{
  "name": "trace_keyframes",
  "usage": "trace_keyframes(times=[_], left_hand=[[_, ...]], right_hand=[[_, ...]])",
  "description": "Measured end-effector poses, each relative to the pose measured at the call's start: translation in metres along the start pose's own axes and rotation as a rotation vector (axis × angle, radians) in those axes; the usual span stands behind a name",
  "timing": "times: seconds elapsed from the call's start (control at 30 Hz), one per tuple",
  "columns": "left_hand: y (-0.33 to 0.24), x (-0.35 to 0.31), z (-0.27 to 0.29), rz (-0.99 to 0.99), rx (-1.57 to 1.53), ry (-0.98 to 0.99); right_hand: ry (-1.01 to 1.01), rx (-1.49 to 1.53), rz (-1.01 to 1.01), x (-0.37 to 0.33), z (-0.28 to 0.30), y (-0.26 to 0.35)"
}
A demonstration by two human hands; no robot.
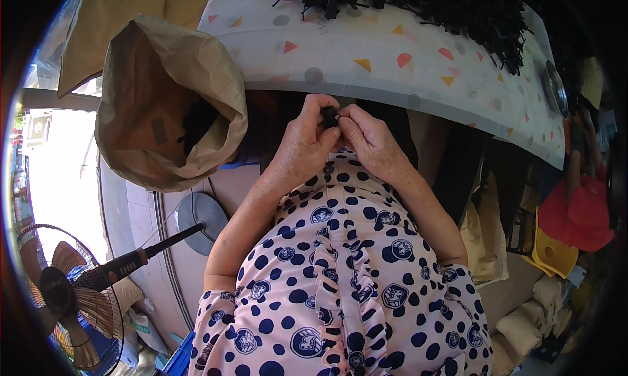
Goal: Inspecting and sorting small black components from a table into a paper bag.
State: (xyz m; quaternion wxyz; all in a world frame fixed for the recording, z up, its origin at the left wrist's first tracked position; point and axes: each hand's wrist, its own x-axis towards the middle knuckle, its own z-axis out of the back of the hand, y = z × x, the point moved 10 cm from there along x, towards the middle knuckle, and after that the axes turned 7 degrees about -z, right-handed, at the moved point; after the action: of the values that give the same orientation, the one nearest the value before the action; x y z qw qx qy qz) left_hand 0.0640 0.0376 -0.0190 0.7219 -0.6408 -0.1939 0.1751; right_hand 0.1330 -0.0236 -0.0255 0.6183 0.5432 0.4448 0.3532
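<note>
Close to the table's near edge, my two hands meet in front of my body. Between the fingertips is a small black piece [330,117], its kind too small and too covered to make out. My left hand [304,140] curls its thumb and forefinger around it. The thumb and fingers of my right hand [371,146] pinch at its right side, where a tiny pale spot shows. Beyond them on the table lies a heap of black, spiky small parts [451,13]. To the left stands a wide-open brown paper sack [216,68] with something black inside.
A patterned cloth [373,59] covers the table. A round metal dish [555,88] sits at its right edge. At lower left stands a fan [65,291] with a round base. A yellow chair [556,248], a red cloth [579,212] and stacked sacks [523,324] are at right.
</note>
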Motion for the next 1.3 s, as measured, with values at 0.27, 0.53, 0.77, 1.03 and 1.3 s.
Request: trace_keyframes(times=[0.27, 0.53, 0.77, 1.03, 1.3], left_hand=[[-0.027, 0.008, 0.028, -0.212, 0.539, -0.177], [0.017, 0.014, 0.063, -0.035, 0.05, -0.374], [0.063, -0.006, 0.047, 0.206, -0.607, -0.455], [0.07, -0.011, 0.022, 0.394, -0.806, -0.378], [0.057, -0.005, 0.006, 0.37, -0.926, -0.191]], right_hand=[[-0.082, -0.208, 0.128, 0.026, -0.011, 0.014], [-0.159, -0.383, 0.187, 0.091, 0.027, 0.034], [-0.649, -1.137, 0.239, 0.157, 0.063, 0.077], [-0.698, -1.172, 0.192, 0.164, 0.093, 0.05], [-0.505, -0.695, 0.119, 0.145, 0.134, 0.032]])
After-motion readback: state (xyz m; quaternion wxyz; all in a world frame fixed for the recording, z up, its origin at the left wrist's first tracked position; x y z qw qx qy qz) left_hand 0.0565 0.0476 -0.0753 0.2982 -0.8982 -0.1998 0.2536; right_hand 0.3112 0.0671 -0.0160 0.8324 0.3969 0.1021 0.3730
